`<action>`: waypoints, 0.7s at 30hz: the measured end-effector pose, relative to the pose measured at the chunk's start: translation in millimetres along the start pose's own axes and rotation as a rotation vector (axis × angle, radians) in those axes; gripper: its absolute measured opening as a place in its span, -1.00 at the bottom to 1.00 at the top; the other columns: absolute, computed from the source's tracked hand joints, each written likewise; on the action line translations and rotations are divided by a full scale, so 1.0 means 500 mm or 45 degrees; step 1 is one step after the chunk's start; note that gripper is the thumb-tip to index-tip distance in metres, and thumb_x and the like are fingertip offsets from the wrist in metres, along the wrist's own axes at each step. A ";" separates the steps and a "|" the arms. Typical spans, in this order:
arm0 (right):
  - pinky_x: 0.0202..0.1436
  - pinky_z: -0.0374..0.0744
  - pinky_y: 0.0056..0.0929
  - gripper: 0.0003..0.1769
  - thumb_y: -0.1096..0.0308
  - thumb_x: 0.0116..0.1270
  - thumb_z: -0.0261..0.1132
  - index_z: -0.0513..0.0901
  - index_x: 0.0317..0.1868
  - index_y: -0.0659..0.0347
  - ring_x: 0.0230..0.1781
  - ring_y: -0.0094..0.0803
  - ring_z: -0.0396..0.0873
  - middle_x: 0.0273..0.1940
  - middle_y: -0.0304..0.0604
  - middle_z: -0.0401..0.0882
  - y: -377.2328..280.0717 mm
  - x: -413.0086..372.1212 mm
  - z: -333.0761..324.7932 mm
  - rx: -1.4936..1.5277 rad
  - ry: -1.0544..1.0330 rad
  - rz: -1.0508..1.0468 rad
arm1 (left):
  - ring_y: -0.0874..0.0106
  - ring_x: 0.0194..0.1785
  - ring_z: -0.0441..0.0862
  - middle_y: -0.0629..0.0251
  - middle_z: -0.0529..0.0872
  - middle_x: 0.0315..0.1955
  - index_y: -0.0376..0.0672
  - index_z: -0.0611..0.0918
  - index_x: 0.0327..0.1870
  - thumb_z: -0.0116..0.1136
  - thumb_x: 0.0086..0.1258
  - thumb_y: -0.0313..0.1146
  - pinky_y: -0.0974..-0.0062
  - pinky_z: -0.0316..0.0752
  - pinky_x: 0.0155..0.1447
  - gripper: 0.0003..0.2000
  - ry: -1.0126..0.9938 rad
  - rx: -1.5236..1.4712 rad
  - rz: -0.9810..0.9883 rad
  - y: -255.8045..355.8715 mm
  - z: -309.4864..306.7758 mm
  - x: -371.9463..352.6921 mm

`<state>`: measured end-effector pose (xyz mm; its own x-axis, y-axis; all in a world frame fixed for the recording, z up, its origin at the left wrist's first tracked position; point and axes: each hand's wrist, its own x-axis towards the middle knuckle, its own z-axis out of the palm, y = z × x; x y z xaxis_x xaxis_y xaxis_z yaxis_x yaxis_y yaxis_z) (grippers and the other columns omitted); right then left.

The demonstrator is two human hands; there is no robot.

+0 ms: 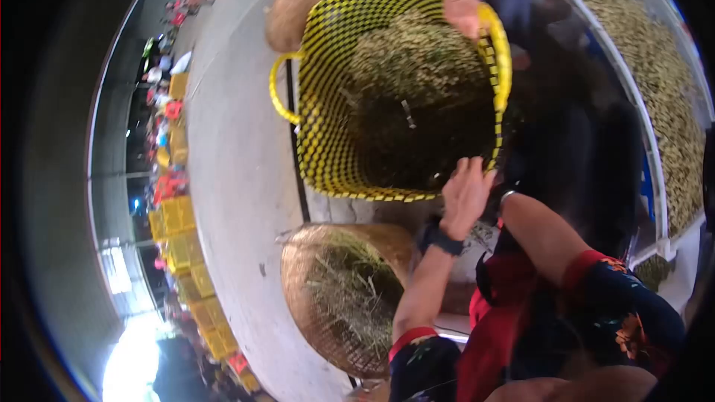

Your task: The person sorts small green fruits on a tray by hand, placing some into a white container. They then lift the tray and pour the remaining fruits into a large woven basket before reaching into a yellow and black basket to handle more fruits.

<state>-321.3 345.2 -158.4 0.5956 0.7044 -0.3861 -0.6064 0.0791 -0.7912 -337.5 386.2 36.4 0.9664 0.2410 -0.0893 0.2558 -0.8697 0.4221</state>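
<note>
A large yellow-and-black woven basket [328, 156] is tilted, its mouth facing me. Inside lies a heap of small greenish-brown pods or beans [417, 56], with dark shadow below it. My left hand [468, 192], with a black watch at the wrist, has its fingers closed over the basket's near rim. My right forearm [547, 234] reaches toward the same corner; a bracelet shows at its wrist, but the hand is lost in the dark. Another person's hand [463, 13], wearing a dark wristband, is at the basket's yellow handle [500, 56].
A round wicker basket [298, 290] with stalks and straw stands near my left arm. Another tan basket [287, 18] is behind. At right is a white-framed bin [648, 130] full of similar small pieces. Yellow crates [175, 216] and people line the far left.
</note>
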 end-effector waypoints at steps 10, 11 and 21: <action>-0.03 0.48 -0.27 -0.63 0.02 0.31 -0.01 0.54 -0.27 0.15 -0.09 -0.24 0.55 -0.27 -0.03 0.59 0.196 0.080 -0.064 -0.212 -0.027 -0.129 | -0.07 -0.25 0.65 -0.02 0.59 -0.30 -0.22 0.46 -0.16 0.07 0.47 -0.25 0.05 0.56 -0.22 -0.79 -0.222 0.207 0.066 -0.056 0.001 -0.021; -0.07 0.49 -0.28 -0.91 0.35 0.35 0.19 0.54 -0.26 0.18 -0.05 -0.20 0.54 -0.21 0.01 0.58 0.224 0.092 -0.071 -0.244 -0.045 -0.260 | -0.07 -0.25 0.65 -0.02 0.59 -0.30 -0.22 0.46 -0.16 0.07 0.47 -0.25 0.05 0.56 -0.22 -0.79 -0.216 0.212 0.062 -0.057 0.005 -0.019; 0.28 0.37 -0.23 -0.15 -0.30 0.47 -0.08 -0.06 0.54 0.03 0.12 -0.26 0.46 0.16 -0.18 0.46 0.072 0.013 -0.035 -0.522 -0.004 -0.108 | -0.02 -0.30 0.68 0.01 0.64 -0.35 -0.24 0.48 -0.19 0.07 0.44 -0.35 0.10 0.60 -0.25 -0.86 -0.279 0.318 0.126 -0.071 0.002 -0.014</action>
<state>-329.9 340.1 -197.5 0.6326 0.7094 -0.3107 -0.2954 -0.1499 -0.9436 -353.3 414.9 21.2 0.9621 0.0754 -0.2622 0.1325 -0.9693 0.2071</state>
